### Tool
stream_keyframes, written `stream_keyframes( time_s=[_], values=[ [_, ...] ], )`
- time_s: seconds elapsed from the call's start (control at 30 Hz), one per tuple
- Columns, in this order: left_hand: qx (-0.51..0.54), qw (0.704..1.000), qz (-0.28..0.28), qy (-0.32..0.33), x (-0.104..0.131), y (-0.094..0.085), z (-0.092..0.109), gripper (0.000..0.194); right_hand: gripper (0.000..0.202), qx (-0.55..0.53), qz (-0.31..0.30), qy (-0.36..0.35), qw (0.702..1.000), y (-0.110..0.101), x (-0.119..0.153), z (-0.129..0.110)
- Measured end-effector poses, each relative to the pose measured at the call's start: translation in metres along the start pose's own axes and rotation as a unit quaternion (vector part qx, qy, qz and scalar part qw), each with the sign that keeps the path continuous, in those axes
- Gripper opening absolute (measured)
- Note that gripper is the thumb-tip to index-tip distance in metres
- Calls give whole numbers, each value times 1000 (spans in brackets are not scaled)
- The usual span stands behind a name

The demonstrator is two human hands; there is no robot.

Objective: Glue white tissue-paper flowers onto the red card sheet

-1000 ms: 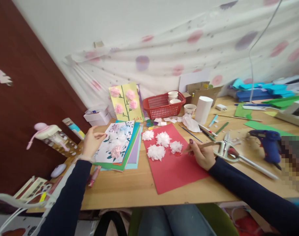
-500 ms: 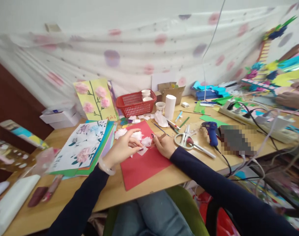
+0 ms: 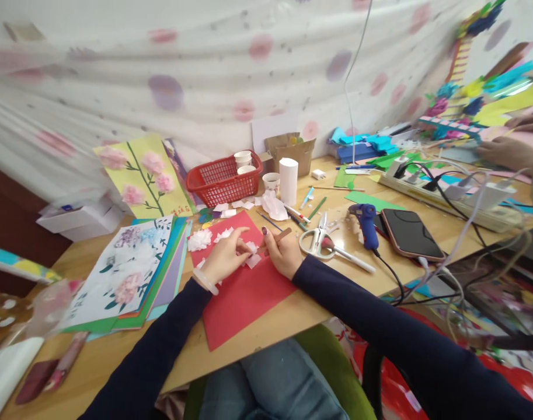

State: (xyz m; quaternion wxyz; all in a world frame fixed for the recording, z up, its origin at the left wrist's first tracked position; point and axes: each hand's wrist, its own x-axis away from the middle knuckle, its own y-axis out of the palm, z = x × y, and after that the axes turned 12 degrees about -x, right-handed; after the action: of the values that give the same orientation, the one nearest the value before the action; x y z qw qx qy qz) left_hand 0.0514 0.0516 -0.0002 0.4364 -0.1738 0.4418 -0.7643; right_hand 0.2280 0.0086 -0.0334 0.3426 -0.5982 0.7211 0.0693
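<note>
Grasped in the right hand (image 3: 286,254): a brown stick (image 3: 284,234); what the left hand (image 3: 223,256) holds, I cannot tell.
The red sheet (image 3: 244,309) lies lengthwise away from the person, white paper flowers (image 3: 200,240) at its far end; above it the stick (partly hidden by fingers) slants from far right to near left, toward a pale scrap (image 3: 253,261). A second ago the left hand was at the flower picture (image 3: 117,265).
</note>
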Motion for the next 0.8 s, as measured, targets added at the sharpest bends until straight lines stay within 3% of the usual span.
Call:
stream_keyframes(
  time_s=[0.17,0.33,0.4,0.53,0.8],
  values=[
    [-15,1000,8,5,-1,-2,1,49,62,33,-48,-27,998,0,2,-1],
    [-92,993,60,36,10,-12,-4,37,60,79,-84,-35,993,4,2,4],
    [-154,986,50,37,17,-13,-12,50,60,95,-93,-37,990,4,3,6],
    [-238,971,-20,0,28,-11,-29,95,55,111,-110,-37,987,5,4,5],
    [-242,969,-42,7,26,-10,-35,97,49,73,-103,-18,992,8,3,6]
  ],
)
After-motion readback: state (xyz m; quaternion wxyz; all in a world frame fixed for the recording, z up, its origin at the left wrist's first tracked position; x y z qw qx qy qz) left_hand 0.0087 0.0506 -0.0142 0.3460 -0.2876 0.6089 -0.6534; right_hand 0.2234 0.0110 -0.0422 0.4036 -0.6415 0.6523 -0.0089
